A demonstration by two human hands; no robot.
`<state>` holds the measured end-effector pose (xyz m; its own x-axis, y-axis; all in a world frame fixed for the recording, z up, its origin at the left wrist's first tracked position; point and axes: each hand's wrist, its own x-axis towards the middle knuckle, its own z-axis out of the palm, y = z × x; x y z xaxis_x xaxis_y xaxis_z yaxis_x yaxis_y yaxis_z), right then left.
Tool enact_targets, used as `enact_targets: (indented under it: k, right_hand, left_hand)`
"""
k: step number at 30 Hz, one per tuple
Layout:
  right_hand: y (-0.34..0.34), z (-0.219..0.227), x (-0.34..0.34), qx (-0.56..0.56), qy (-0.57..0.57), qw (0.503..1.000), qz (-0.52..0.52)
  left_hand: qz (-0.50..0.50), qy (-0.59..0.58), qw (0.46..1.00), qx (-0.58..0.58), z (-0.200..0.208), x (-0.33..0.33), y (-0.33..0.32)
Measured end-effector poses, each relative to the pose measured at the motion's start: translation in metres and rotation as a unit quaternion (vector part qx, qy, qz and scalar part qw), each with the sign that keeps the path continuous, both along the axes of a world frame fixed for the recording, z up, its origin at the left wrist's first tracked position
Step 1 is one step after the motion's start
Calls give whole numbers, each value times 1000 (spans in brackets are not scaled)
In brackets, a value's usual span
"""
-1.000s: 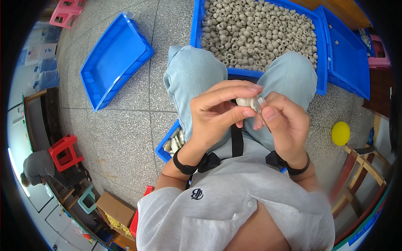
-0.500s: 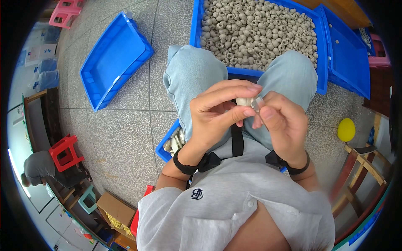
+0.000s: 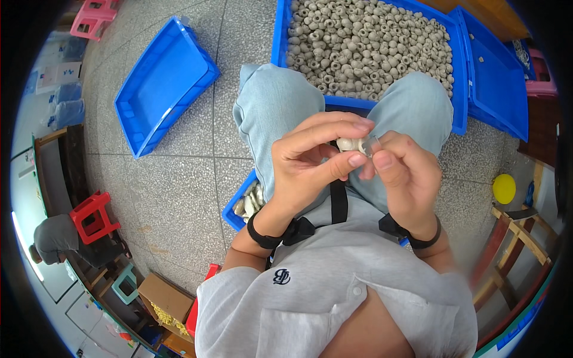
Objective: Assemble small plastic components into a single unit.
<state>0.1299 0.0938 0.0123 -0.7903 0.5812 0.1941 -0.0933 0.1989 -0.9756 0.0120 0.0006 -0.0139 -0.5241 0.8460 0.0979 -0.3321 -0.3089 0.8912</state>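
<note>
Over my lap, my left hand (image 3: 301,161) pinches a small whitish, rounded piece (image 3: 348,144) between thumb and fingertips; its exact kind does not show. My right hand (image 3: 412,179) grips a thin, flat, shiny strip (image 3: 372,145) between thumb and forefinger. The strip's edge meets the right end of the whitish piece. Beyond my knees, many grey, round, hollow pieces (image 3: 364,51) fill a large blue crate (image 3: 279,42). Beside my left leg is a smaller blue bin (image 3: 229,218) with pale, elongated pieces (image 3: 248,204) in it.
Another blue crate (image 3: 161,80) lies on the speckled floor at the far left. A blue tray (image 3: 495,77) adjoins the large crate. To the right are a round yellow thing (image 3: 504,189) and a wooden frame (image 3: 519,238). A person in grey (image 3: 57,235) bends near a red stool (image 3: 94,219).
The strip and my right hand have shifted very slightly right and tilted, while my left hand keeps its pinch. The round yellow thing has moved a little to the right.
</note>
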Motion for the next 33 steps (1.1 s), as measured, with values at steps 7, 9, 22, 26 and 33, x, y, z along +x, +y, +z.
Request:
enact_targets:
  k: [7,9,22,26,33]
  right_hand:
    - [-1,-2,-1,67,-10,998,-14]
    - [2,-3,-2,110,-16,994,-3]
    - [4,-2,6,-220,52,972,57]
    - [3,0,5,-228,53,971,52]
    - [7,-4,7,-224,60,972,39]
  left_hand:
    - [5,12,1000,2,0,-1,0]
    - [5,24,1000,0,0,-2,0]
    - [-48,-101,991,78,-12,-4,1]
    - [-67,-101,987,102,-11,-4,2]
    - [-71,-160,977,125,-5,1,5]
